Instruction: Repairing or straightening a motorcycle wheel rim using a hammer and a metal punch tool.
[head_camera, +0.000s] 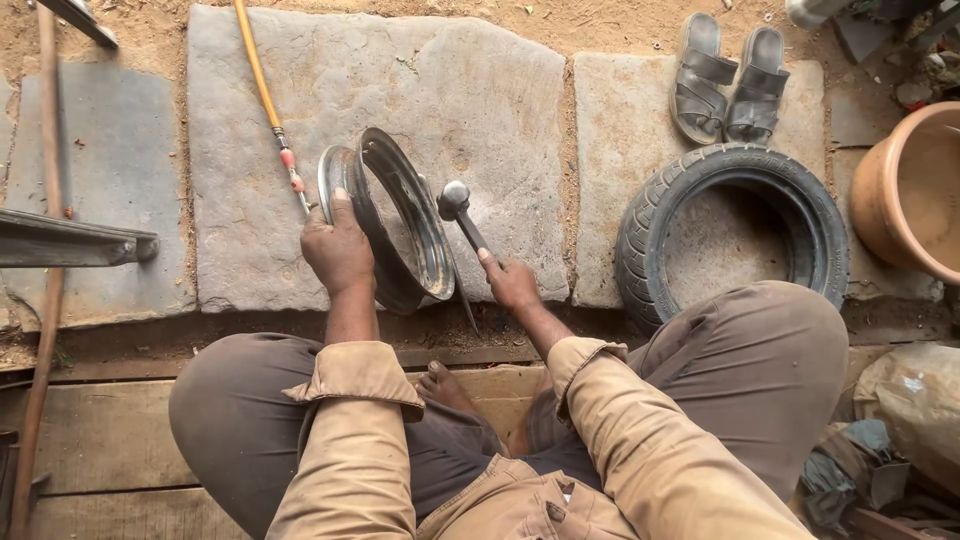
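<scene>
Your left hand (338, 250) grips the metal wheel rim (395, 232), standing on edge at frame centre. Your right hand (512, 283) clenches the hammer (462, 217); its head lies just right of the rim.

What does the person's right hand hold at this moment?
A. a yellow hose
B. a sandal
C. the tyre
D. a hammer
D: the right hand grips the handle of a hammer, its metal head raised beside the wheel rim that the left hand steadies.
</scene>
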